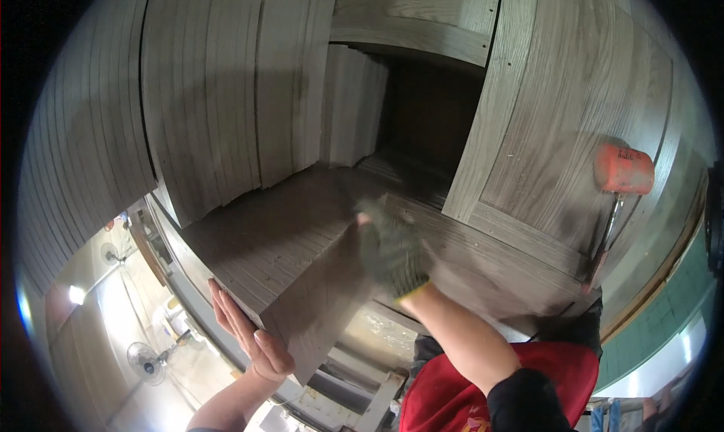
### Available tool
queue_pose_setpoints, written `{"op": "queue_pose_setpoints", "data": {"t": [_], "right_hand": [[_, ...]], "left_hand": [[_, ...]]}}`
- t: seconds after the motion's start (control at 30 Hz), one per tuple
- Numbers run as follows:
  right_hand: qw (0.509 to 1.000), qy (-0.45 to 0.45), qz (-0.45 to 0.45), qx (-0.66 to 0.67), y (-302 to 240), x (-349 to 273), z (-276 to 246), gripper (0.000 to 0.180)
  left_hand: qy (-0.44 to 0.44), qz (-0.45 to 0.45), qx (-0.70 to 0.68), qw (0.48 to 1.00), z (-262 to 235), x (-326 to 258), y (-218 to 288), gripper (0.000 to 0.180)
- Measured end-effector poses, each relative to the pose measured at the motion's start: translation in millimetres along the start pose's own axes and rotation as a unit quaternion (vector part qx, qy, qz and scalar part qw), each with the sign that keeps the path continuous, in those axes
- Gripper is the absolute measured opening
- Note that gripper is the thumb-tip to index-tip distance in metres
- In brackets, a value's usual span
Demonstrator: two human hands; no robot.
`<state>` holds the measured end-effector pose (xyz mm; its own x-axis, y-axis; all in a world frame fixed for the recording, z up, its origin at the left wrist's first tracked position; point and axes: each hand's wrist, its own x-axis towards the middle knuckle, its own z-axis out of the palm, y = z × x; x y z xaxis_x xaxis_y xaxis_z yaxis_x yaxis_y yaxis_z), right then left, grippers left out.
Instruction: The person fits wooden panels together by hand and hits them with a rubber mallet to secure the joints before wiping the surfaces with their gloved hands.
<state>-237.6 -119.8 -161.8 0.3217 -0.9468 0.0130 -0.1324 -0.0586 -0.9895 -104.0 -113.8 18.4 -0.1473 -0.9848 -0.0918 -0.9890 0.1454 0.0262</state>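
Note:
My bare left hand [253, 338] lies with straight fingers flat against the left end of a stack of grey wood-grain boards [317, 262]. The boards lie together with their long edges showing as thin lines on top. At the stack's far right corner is my right hand [392, 251], in a dark knitted glove with a yellow cuff. Motion smears its fingers, so I cannot tell whether they grip anything. Just right of the glove runs a grey wood-grain panel [483, 258].
A mallet with a red head [624, 169] lies on a framed wood-grain door panel [581, 130] at right. Taller rows of stacked boards [219, 85] stand at the far left. A dark gap [430, 115] opens beyond my right hand. A fan [145, 362] shows at lower left.

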Motion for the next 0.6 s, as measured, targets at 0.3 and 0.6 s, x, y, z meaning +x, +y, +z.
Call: {"op": "queue_pose_setpoints", "data": {"t": [0.3,0.6], "right_hand": [[0.969,-0.043,0.124,0.209,-39,-45,56,0.033],[0.962,0.108,-0.008,0.251,-102,4,-39,0.024]], "left_hand": [[0.001,-0.015,-0.013,1.0,8,3,6,0.07],[-0.01,-0.029,0.029,0.999,-2,0,-2,0.069]]}}
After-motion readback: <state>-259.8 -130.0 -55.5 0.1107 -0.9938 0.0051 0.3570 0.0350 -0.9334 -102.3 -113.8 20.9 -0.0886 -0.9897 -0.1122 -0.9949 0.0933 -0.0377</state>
